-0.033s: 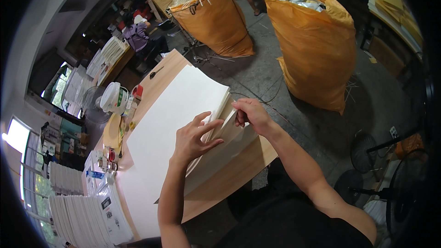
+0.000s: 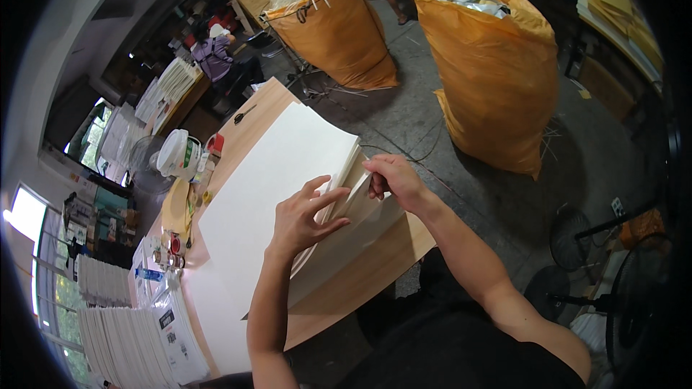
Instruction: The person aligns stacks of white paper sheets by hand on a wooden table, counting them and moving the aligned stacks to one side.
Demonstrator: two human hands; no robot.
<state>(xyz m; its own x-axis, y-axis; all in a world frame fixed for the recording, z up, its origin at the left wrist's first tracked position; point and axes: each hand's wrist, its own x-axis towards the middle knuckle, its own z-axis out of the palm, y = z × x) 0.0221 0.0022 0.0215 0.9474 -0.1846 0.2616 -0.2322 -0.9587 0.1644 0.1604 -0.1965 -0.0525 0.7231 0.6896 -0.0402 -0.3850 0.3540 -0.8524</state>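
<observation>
Large white sheets of paper (image 2: 267, 166) lie in a stack on the wooden table in front of me. Along the right side of the stack, several sheet edges are lifted and fanned apart. My right hand (image 2: 393, 179) pinches the raised edges of some sheets between thumb and curled fingers. Over the near part of the stack, my left hand (image 2: 306, 217) has its fingers spread, with thumb and fingertips beside the lifted edges. Whether its fingertips press on the paper I cannot tell. The left palm hides part of the stack.
Scissors (image 2: 246, 114), a white bucket (image 2: 178, 153), tape rolls (image 2: 175, 244) and a blue-labelled bottle (image 2: 149, 274) line the table's left side. Paper piles (image 2: 122, 346) stand lower left. Two orange sacks (image 2: 490, 79) stand beyond the table; fans (image 2: 569, 238) are at right. Two people are farther back.
</observation>
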